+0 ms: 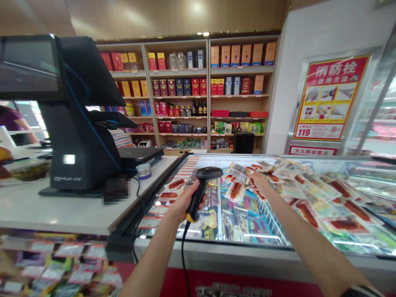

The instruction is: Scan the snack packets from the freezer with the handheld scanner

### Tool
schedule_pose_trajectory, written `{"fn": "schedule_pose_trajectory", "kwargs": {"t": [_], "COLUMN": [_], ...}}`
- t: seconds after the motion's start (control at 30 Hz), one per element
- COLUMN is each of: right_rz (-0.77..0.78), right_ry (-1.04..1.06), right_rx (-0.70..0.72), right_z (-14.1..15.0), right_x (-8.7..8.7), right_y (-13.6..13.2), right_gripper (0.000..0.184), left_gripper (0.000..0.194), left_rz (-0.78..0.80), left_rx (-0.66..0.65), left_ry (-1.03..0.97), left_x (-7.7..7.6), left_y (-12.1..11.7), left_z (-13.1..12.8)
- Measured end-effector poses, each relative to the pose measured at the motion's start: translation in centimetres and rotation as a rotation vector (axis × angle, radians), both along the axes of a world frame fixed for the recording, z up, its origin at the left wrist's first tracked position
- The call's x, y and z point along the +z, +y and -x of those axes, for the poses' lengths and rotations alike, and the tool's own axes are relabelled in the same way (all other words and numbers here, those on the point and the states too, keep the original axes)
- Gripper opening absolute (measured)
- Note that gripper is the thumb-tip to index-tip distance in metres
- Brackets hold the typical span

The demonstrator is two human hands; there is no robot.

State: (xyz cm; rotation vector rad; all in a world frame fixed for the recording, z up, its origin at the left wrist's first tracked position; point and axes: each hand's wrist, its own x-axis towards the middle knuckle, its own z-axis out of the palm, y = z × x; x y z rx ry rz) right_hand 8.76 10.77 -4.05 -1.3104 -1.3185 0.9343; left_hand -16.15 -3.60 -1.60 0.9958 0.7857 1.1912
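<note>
My left hand (183,203) is wrapped round the handle of a black and yellow barcode scanner (196,197), its head tipped toward the right and its cable hanging down. Farther right, my right hand (259,182) is closed on the edge of some clear vacuum-sealed sausage packets (235,190). The held packets hang over the glass-topped freezer (213,243), close to the scanner's head. Beside my right hand, many more sausage packets (307,212) lie spread in a loose heap. A few others (169,195) lie on the left part of the freezer top.
On the left, a white counter (77,212) carries a black checkout terminal (83,136) and a roll of tape (144,171). Shelves of boxed goods (179,87) line the back wall. A red fire-hydrant sign (332,99) is on the right. Another person (14,121) is partly visible at far left.
</note>
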Motion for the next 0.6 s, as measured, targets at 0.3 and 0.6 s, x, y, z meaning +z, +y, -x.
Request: {"fn": "schedule_pose_trajectory", "kwargs": {"t": [0.3,0.6], "right_rz": [0.009,-0.046], "right_ry": [0.090,0.114], "right_rx": [-0.099,-0.477], "right_z": [0.1,-3.3], "right_x": [1.1,1.0], "right_y": [0.2,2.1], "right_gripper": [0.021,0.032], "left_gripper": [0.032,0.033], "left_rz": [-0.041,0.071], "left_rx": [-0.066,0.276], "left_ry": [0.015,0.058], "left_x": [-0.5,-0.7], "left_y": [0.5,-2.4], "left_z": [-2.0,5.6]}}
